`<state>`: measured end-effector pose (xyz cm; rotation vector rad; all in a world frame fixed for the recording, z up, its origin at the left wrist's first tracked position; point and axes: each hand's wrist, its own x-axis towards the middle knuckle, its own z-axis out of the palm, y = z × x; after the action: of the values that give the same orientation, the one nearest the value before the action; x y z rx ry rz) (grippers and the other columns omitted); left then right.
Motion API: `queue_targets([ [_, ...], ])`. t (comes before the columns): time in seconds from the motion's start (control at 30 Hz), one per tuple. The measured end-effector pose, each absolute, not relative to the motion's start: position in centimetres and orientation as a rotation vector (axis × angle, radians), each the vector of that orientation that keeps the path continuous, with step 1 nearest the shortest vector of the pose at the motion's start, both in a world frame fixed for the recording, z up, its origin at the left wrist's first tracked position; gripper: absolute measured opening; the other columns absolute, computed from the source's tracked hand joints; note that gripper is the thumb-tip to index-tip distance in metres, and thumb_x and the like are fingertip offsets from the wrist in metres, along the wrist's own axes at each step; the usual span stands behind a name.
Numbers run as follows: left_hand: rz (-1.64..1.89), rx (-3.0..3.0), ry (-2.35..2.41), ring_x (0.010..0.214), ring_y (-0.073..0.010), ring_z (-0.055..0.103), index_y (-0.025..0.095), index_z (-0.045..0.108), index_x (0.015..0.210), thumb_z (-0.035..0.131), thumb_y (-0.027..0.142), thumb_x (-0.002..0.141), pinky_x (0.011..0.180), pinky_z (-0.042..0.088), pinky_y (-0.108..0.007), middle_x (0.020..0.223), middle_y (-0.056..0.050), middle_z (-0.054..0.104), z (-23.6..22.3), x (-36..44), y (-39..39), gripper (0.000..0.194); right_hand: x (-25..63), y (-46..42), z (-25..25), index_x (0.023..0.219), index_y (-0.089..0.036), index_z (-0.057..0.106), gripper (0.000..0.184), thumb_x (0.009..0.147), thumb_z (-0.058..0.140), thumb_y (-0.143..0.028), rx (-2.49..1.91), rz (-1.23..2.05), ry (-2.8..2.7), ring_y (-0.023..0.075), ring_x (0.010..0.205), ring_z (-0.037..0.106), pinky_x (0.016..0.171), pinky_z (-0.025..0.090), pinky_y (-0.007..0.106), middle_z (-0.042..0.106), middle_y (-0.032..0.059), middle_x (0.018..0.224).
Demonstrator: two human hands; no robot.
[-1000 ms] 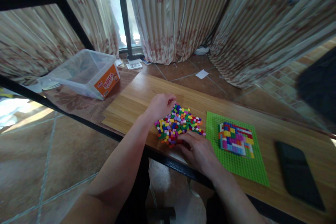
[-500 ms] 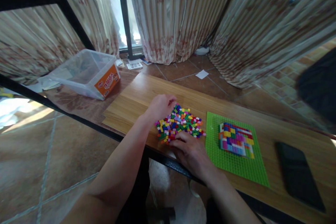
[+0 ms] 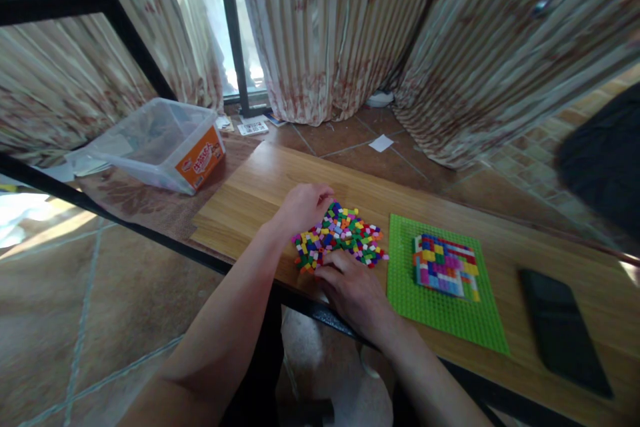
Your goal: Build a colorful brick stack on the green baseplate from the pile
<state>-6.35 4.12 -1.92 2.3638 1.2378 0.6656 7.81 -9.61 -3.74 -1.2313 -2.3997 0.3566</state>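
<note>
Small building bricks [image 3: 345,235] in many colours lie in a loose pile on the wooden table. My left hand [image 3: 306,205] rests at the pile's far left side, its fingers curled together; anything in them is hidden. At the near edge my right hand [image 3: 353,287] touches the bricks with bent fingers that stand apart, and I see nothing held in it. To the right, a green baseplate [image 3: 403,293] carries a flat multicoloured brick block [image 3: 446,265], which neither hand touches.
A black phone or tablet-like slab [image 3: 565,330] lies right of the baseplate. Beyond the table's left end, a clear plastic bin [image 3: 150,140] with an orange label stands on a brown mat [image 3: 215,190]. Striped curtains [image 3: 320,33] hang behind; paper [image 3: 381,143] lies on the floor.
The whole view has shifted slightly left. Both hands stay at about the same spots by the pile, and the brick block on the baseplate looks the same.
</note>
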Motion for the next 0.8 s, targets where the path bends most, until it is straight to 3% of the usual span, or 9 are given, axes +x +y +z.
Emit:
queue_targets([
  [0.27, 0.738, 2.252, 1.144, 0.085, -0.0171, 0.065, 0.016, 0.070, 0.098, 0.050, 0.024, 0.088, 0.079, 0.049, -0.029, 0.093, -0.006, 0.073, -2.0, -6.5, 4.3, 0.024, 8.5, -9.5, -3.7, 0.094, -0.019, 0.064, 0.019, 0.094, 0.045, -0.019, -1.272, 0.403, -2.225, 0.0164, 0.086, 0.058, 0.075, 0.049, 0.029, 0.064, 0.0062, 0.095],
  [0.57, 0.722, 1.665, 0.602, 0.072, -0.0119, 0.062, 0.012, 0.070, 0.095, 0.056, 0.025, 0.086, 0.068, 0.050, -0.022, 0.084, -0.005, 0.071, -1.4, -1.8, 0.6, 0.021, 13.4, -8.5, -1.8, 0.099, -0.021, 0.067, 0.015, 0.091, 0.055, -0.025, -1.487, 0.235, -1.628, 0.0156, 0.088, 0.063, 0.078, 0.050, 0.030, 0.066, 0.0042, 0.095],
  [0.8, 0.774, 1.570, 0.625, 0.078, -0.0136, 0.065, 0.015, 0.069, 0.090, 0.060, 0.014, 0.080, 0.075, 0.053, -0.025, 0.088, -0.004, 0.071, -1.0, -0.2, -0.7, 0.013, 13.9, -8.4, -1.7, 0.101, -0.021, 0.067, 0.018, 0.087, 0.057, -0.026, -1.514, 0.373, -1.418, 0.0173, 0.088, 0.065, 0.079, 0.052, 0.034, 0.069, 0.0050, 0.096],
])
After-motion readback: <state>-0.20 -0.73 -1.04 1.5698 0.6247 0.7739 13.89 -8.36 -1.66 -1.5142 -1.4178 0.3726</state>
